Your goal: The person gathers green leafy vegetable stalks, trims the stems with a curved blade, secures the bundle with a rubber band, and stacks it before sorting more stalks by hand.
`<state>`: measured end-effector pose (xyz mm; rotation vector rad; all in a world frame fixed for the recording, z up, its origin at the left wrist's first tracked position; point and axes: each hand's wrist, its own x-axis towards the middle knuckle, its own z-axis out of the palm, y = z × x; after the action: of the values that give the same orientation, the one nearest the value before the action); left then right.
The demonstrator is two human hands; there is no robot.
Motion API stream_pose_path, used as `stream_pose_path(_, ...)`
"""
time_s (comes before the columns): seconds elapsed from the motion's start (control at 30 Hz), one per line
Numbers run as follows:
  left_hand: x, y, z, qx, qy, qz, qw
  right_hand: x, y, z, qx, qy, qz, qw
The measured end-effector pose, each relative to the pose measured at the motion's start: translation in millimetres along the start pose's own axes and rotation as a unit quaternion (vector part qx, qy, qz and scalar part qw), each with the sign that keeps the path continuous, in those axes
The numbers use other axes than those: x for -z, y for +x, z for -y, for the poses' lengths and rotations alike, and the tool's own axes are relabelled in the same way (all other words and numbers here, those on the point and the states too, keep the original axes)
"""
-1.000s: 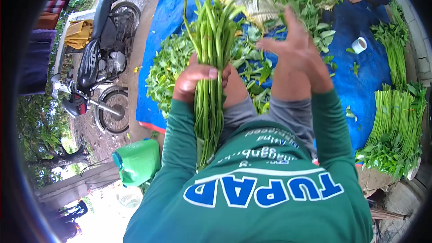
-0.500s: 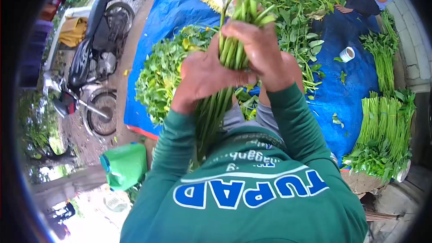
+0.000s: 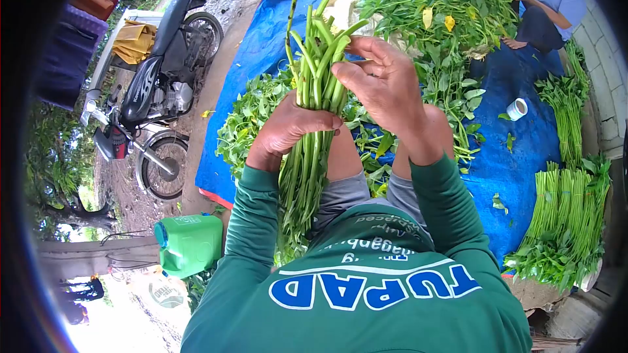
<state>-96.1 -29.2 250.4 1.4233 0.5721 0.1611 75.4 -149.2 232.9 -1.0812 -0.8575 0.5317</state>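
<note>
My left hand (image 3: 291,127) is wrapped around a bundle of water spinach (image 3: 317,101), thumb across the front. Its cut stem ends point up and away from me at uneven heights, while the leafy part hangs down against my lap. At the upper right of the bundle, my right hand (image 3: 386,85) has curled fingers, with thumb and index finger at the stems near their cut ends. Loose leafy greens (image 3: 252,117) lie on the blue tarp (image 3: 494,170) beyond my knees.
A big heap of greens (image 3: 438,6) lies at the back, near a seated person (image 3: 556,0). Tied bundles (image 3: 569,202) are stacked at right, near a white cup (image 3: 517,109). At left are a green jug (image 3: 190,242) and a parked motorcycle (image 3: 150,91).
My right hand has shifted from clasping the bundle's upper part to its right side near the stem ends. My left hand now grips the stems alone lower down, and the bundle shows more fully.
</note>
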Motion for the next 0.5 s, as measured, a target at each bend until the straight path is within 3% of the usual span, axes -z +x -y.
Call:
stream_pose_path(0.07,-7.0,-3.1,-2.3,-0.034,0.028,-0.016,0.999,-5.1,-1.6,5.9,-0.011,-0.038,-0.023,0.999)
stream_pose_path(0.17,-9.2,-7.3,-3.0,-0.056,0.08,-0.007,0.995,-15.5,-2.4,-10.2,0.048,-0.089,-0.098,0.99)
stream_pose_path(0.2,-13.6,-11.0,-5.3,-0.057,0.097,0.007,0.994,-17.2,0.6,-16.5,0.016,-0.076,-0.138,0.987)
stream_pose_path(0.3,-23.0,-16.1,0.0,-0.067,0.097,0.026,0.993,-14.8,17.8,-30.3,-0.107,0.206,-0.104,0.967)
stream_pose_path(0.33,-18.8,-20.5,-2.4,-0.067,0.083,0.016,0.994,-14.1,23.7,-27.0,-0.074,0.224,-0.031,0.971)
stream_pose_path(0.37,-11.0,-28.0,-5.5,-0.065,0.068,0.001,0.996,-8.2,25.9,-20.9,-0.185,0.216,-0.022,0.958)
stream_pose_path(0.43,19.9,-57.2,-24.8,0.009,-0.042,-0.04,0.998,-7.7,20.3,-9.2,-0.182,0.242,-0.117,0.946)
stream_pose_path(0.5,47.4,-81.0,-37.7,0.003,-0.133,-0.029,0.991,-1.9,6.6,-25.3,-0.195,0.206,0.033,0.958)
